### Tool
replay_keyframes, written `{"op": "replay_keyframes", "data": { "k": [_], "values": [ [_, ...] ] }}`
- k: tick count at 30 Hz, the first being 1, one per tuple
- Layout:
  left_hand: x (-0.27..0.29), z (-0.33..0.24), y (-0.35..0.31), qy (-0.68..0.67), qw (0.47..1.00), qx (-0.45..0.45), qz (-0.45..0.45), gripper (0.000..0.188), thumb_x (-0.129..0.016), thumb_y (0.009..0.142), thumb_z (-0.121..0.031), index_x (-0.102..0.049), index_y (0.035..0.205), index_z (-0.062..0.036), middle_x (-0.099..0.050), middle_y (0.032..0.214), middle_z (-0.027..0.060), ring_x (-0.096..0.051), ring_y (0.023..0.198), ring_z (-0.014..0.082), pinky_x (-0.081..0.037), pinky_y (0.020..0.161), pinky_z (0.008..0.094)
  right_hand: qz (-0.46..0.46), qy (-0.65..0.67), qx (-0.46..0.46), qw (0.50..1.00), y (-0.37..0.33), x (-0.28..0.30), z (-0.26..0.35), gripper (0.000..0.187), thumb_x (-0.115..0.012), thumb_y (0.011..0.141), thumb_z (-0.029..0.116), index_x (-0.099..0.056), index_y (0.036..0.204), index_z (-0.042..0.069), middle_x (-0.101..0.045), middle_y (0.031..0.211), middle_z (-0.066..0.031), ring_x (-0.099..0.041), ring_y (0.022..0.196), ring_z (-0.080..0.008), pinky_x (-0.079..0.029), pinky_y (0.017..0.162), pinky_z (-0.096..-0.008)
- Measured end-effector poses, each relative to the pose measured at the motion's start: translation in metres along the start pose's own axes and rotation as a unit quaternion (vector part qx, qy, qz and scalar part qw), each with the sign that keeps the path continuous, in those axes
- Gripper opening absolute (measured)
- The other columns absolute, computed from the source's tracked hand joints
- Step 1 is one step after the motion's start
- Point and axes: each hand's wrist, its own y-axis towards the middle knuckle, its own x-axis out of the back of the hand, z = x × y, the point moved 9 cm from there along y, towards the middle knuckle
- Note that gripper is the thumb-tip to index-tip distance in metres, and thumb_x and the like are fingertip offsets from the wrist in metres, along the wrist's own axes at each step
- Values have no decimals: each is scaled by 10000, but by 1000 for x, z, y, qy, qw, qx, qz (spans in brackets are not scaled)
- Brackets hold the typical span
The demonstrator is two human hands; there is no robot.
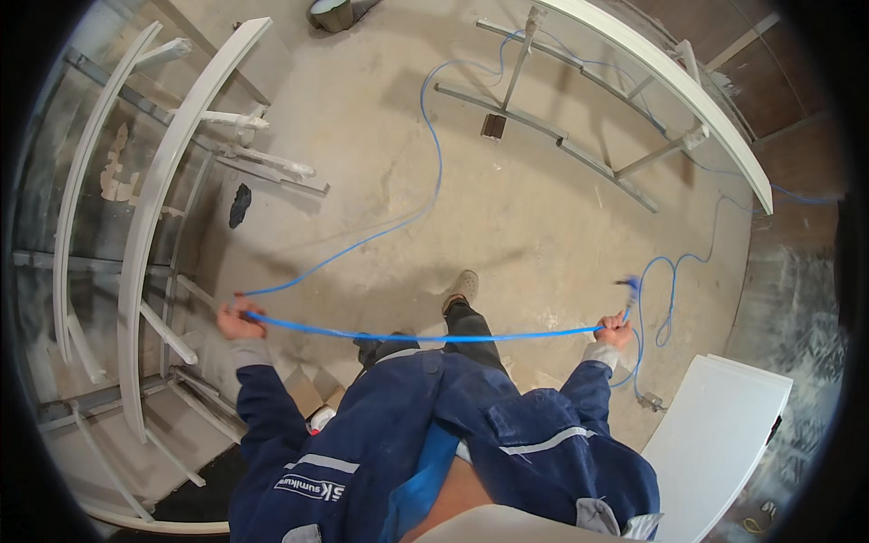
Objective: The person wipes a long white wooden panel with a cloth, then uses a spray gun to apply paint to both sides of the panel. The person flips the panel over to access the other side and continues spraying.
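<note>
A thin blue hose (434, 339) stretches in a shallow sag across the front of my body. My left hand (241, 322) is closed around it at the left, beside the white panels. From there the hose runs on over the floor toward the back. At the right, my right hand (615, 331) grips the hose too, its fingers wrapped round. A blurred blue and black end piece (630, 288) sticks up just beyond the right hand; its kind is not clear.
Long white panels (172, 181) stand on a metal rack at the left. Another curved white panel (674, 77) rests on metal stands (552, 131) at the back right. A white board (720, 434) lies at the lower right. Loops of hose (672, 299) and a dark bucket (333, 14) are on the floor.
</note>
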Motion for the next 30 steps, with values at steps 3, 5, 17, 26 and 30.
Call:
{"op": "replay_keyframes", "data": {
  "k": [3, 5, 17, 26, 30],
  "values": [
    [-80, -85, -37, -59, 988, -92, 105, 440, -404, 1070, -320, -539, 1360, -19, -711, 1121, 95, -705, 972, 217, -594, 828, 371, 14, 28, -41, 999, -30, 26, -18, 231, -408, 1030, 238, -492, 871, 92, -286, 551, 61, -249, 401, -95, -223, 377, -267],
    [-135, -139, -74, -70, 960, -133, 235, 383, -409, 1096, -214, -502, 1404, -6, -673, 1269, 133, -694, 1093, 231, -598, 959, 389, 1, 93, -60, 994, -45, 55, -39, 237, -388, 1031, 223, -502, 882, 78, -288, 554, 49, -266, 408, -95, -240, 382, -273],
    [106, -187, -218, 622, 772, 6, -127, 315, -824, 873, -291, -586, 782, -104, -571, 643, 2, -509, 459, 81, -414, 397, 254, 165, -112, 62, 978, -151, 129, 48, 199, -552, 1050, 221, -565, 939, 56, -620, 801, -87, -589, 723, -223, -508, 646, -335],
    [116, -154, -318, 156, 986, -54, -37, 227, -654, 985, -265, -556, 818, -147, -476, 627, -38, -453, 467, 80, -396, 422, 220, 93, -60, -24, 993, -192, 198, 77, 208, -547, 1044, 229, -528, 866, 123, -478, 624, 8, -434, 509, -110, -373, 441, -273],
    [24, -121, -368, 138, 975, -152, 88, 170, -493, 1071, -207, -601, 1020, -86, -618, 881, 33, -637, 816, 125, -577, 775, 262, 128, -12, -24, 991, -193, 271, 148, 215, -493, 1028, 178, -470, 816, 148, -348, 562, 32, -297, 443, -75, -283, 412, -252]
  ]
}}
